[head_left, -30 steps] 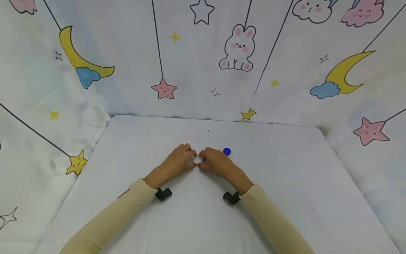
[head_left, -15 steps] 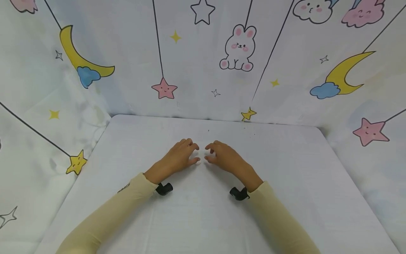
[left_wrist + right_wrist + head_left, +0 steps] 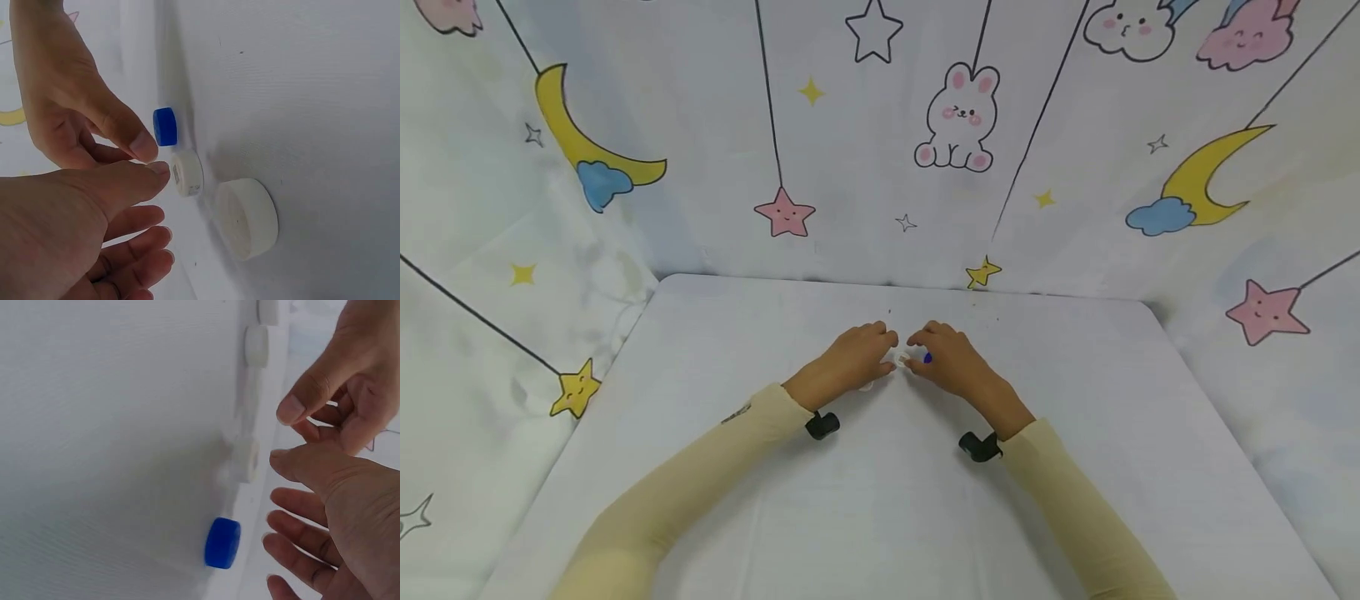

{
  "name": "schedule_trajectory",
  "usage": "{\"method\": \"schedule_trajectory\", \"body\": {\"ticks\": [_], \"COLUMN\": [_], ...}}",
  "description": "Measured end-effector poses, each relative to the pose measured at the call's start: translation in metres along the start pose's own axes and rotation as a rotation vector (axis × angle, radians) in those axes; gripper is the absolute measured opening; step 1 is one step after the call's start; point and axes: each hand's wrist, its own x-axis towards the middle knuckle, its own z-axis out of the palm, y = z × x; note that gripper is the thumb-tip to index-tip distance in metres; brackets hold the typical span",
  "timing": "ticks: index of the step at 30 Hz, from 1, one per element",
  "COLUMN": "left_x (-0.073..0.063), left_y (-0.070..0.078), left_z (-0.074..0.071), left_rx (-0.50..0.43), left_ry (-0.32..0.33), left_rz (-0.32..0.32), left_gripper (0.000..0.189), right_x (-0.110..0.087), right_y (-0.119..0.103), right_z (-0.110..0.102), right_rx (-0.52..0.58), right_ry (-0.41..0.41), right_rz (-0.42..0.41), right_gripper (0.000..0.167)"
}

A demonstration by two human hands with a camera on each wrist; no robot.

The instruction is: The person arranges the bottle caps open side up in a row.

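A white bottle cap [image 3: 902, 360] lies on the white tabletop between my two hands. My left hand [image 3: 857, 354] is on its left, thumb tip close to the cap and fingers loosely bent. My right hand [image 3: 955, 362] hovers on the other side, its thumb and fingers spread apart around nothing. Behind the right thumb shows part of a blue bottle cap [image 3: 928, 357]; the right wrist view has this blue cap [image 3: 222, 542] whole. A larger-looking white cap [image 3: 247, 219] stands nearer in the left wrist view. Whether either thumb touches the middle cap I cannot tell.
Two white caps, one farther [image 3: 267, 311] and one nearer [image 3: 257, 345], appear at the top of the right wrist view. The white tabletop [image 3: 880, 500] meets a cartoon-printed cloth backdrop [image 3: 850, 150] behind and at both sides.
A second ago both hands held a white cap at their fingertips. They then parted, that cap stayed on the table, and both moved right around another white cap by the blue one.
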Motion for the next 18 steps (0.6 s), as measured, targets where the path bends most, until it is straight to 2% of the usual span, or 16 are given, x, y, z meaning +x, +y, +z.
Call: {"method": "schedule_trajectory", "body": {"ticks": [5, 9, 18], "left_x": [0.014, 0.019, 0.022], "left_y": [0.003, 0.003, 0.004], "left_z": [0.006, 0.012, 0.019], "left_rx": [0.05, 0.049, 0.023], "left_ry": [-0.076, -0.11, -0.111], "left_rz": [-0.02, -0.03, -0.038], "left_gripper": [0.04, 0.04, 0.037], "right_x": [0.001, 0.002, 0.004], "right_y": [0.004, 0.006, 0.005], "right_z": [0.004, 0.008, 0.016], "right_rx": [0.012, 0.008, -0.052], "right_ry": [-0.013, -0.029, -0.013], "right_rz": [0.005, 0.0, -0.025], "right_gripper": [0.037, 0.037, 0.034]}}
